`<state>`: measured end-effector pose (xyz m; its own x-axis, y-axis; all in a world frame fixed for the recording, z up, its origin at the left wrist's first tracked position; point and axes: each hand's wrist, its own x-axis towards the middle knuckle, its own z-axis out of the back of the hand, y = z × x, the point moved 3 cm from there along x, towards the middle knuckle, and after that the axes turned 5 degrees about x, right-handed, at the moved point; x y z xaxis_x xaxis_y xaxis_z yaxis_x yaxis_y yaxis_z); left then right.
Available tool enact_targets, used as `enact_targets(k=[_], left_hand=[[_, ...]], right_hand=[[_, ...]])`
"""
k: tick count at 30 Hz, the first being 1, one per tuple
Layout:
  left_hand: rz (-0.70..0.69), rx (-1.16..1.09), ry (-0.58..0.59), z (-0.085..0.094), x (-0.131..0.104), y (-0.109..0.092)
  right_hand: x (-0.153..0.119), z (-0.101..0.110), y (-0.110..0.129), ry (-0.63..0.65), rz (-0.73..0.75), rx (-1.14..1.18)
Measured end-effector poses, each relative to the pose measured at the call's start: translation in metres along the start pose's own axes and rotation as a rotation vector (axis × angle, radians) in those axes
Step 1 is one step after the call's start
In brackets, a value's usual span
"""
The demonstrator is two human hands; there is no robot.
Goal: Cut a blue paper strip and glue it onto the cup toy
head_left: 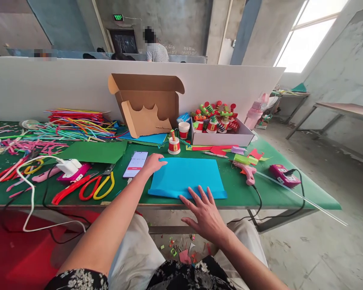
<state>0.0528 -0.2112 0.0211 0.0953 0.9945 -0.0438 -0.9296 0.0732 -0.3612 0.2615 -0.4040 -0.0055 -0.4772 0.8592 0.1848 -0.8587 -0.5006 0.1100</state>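
Observation:
A sheet of blue paper (189, 174) lies on the green table in front of me, with a narrow strip folded up along its near edge. My left hand (154, 164) rests at the sheet's far left corner, thumb and a finger apart, the other fingers partly hidden. Over the folded near edge my right hand (206, 213) is spread, its fingertips on the strip. Just left of my left hand is a phone (136, 164) with a timer on its screen. Behind the sheet stands a small red and white paper cup figure (174, 144) with coiled arms.
At right lie a pink glue gun (245, 171), clear glue sticks (302, 197) and a magenta power block (284, 175). A white box (222, 139) holds several cup figures. Scissors (98, 187), pliers (71, 191), green paper (93, 152) and pipe cleaners (75, 129) are left; an opened cardboard box (148, 90) stands behind.

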Motion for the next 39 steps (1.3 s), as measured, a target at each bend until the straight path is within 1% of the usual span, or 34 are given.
enact_targets(k=[3,5,7,9,11,13,15,17,20,23,28,33,39], left_hand=[[-0.002,0.006,-0.044,0.006,0.003,0.001],[-0.007,0.019,-0.099,0.014,-0.004,0.003],[-0.036,0.031,-0.164,0.024,-0.02,0.008],[-0.114,0.021,-0.187,0.03,-0.045,0.015],[-0.202,-0.029,-0.126,0.028,-0.075,0.024],[-0.228,-0.074,-0.082,0.02,-0.102,0.035],[-0.207,-0.112,-0.101,0.011,-0.121,0.044],[-0.191,-0.151,-0.16,0.002,-0.131,0.05],[-0.216,-0.197,-0.242,-0.005,-0.135,0.051],[-0.212,-0.193,-0.28,-0.006,-0.134,0.05],[-0.125,-0.111,-0.264,-0.008,-0.131,0.051],[-0.113,-0.081,-0.278,-0.012,-0.133,0.049],[-0.072,-0.044,-0.277,-0.011,-0.138,0.044]], right_hand=[[0.009,0.0,-0.003,0.024,0.001,0.01],[0.013,0.0,-0.005,0.034,0.0,0.014],[0.014,0.001,-0.004,0.053,-0.004,0.015],[0.015,0.0,-0.004,0.066,-0.008,0.017],[0.014,0.0,-0.004,0.06,-0.006,0.02],[0.013,-0.002,-0.004,0.038,-0.002,0.015],[0.013,-0.004,-0.005,0.014,0.004,0.005],[0.012,-0.006,-0.005,-0.003,0.013,-0.003],[0.012,-0.007,-0.005,-0.011,0.018,-0.01],[0.012,-0.007,-0.006,-0.007,0.008,-0.024],[0.012,-0.008,-0.006,-0.007,0.012,-0.037],[0.012,-0.006,-0.005,0.009,0.011,-0.047],[0.012,-0.005,-0.005,0.016,0.011,-0.055]])
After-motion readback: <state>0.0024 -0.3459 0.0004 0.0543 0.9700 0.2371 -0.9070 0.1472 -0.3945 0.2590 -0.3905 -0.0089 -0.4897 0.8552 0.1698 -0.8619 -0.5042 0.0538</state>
